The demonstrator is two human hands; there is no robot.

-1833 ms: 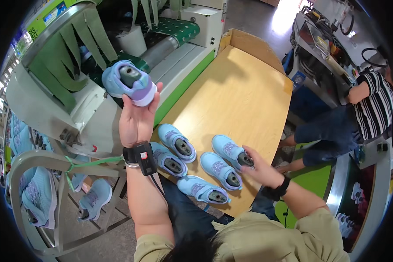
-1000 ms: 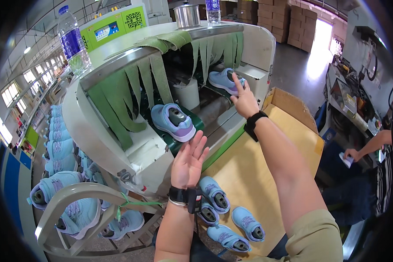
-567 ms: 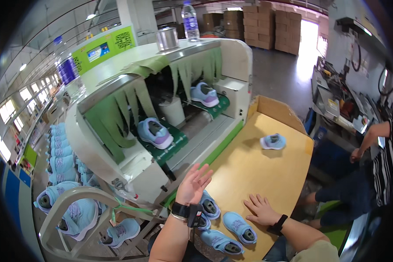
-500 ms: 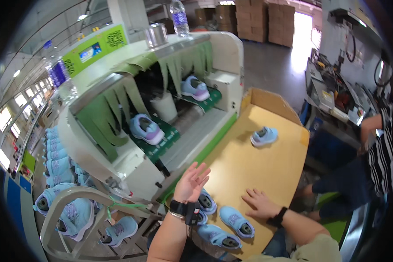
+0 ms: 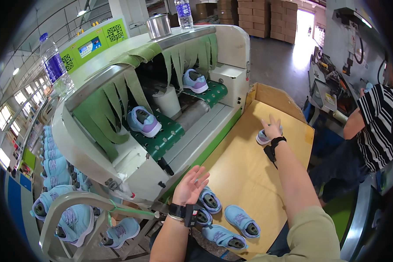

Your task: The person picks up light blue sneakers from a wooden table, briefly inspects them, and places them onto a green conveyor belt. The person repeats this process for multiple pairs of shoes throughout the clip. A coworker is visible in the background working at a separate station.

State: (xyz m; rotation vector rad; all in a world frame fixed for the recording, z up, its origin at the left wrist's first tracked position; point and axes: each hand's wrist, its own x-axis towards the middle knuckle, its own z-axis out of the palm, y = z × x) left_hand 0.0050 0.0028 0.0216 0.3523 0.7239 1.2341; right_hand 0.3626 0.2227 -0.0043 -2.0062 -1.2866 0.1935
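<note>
My right hand (image 5: 272,129) is stretched to the far part of the light wooden table (image 5: 244,179). Its fingers are spread above a light blue sneaker (image 5: 262,138), which it partly covers; whether they touch is unclear. Palm up and empty, my left hand (image 5: 190,185) hovers by the table's left edge with fingers apart. Close to it, several more blue sneakers lie at the near end, among them a slip of lilac-soled shoe (image 5: 210,201) and a laced one (image 5: 242,221). Dark inserts show in their openings.
A machine (image 5: 137,174) with green strip curtains stands left of the table. Two sneakers (image 5: 144,122) sit on its green belts (image 5: 163,139). A grey tubular rack (image 5: 70,198) with many sneakers is at the lower left. A person in a striped shirt (image 5: 375,126) works on the right.
My right hand has moved from the table's near right side forward to the far sneaker. My left hand stays nearly in place, open. The person at right has shifted.
</note>
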